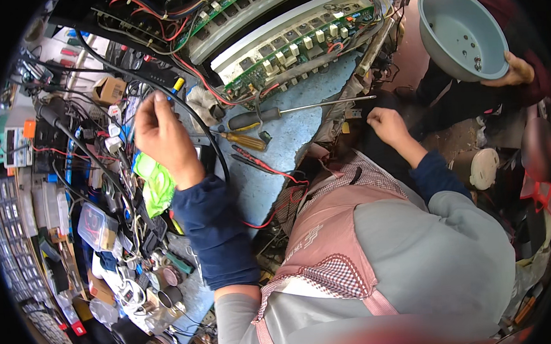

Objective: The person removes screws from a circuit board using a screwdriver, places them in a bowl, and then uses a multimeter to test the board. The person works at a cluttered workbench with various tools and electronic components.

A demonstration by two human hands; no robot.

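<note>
My left hand (165,140) is raised over the workbench, its fingers pinched together beside a black cable (188,108). Anything between its fingertips is too small to make out. My right hand (388,128) is curled closed above my lap, beyond the bench edge; whatever it may hold is hidden. Between the hands lie a long screwdriver (266,116) with a black-grey handle and a shorter one with a yellow handle (244,139). Red and black test leads (256,160) rest nearer me. Behind them sits an opened device with green circuit boards (294,56).
At the right, another person's hand (513,71) holds a grey-blue basin (461,31) with several small metal pieces inside. Cables, a bright green cloth (153,184), a clear plastic box (97,226) and small parts crowd the left side. A white round container (484,167) stands lower right.
</note>
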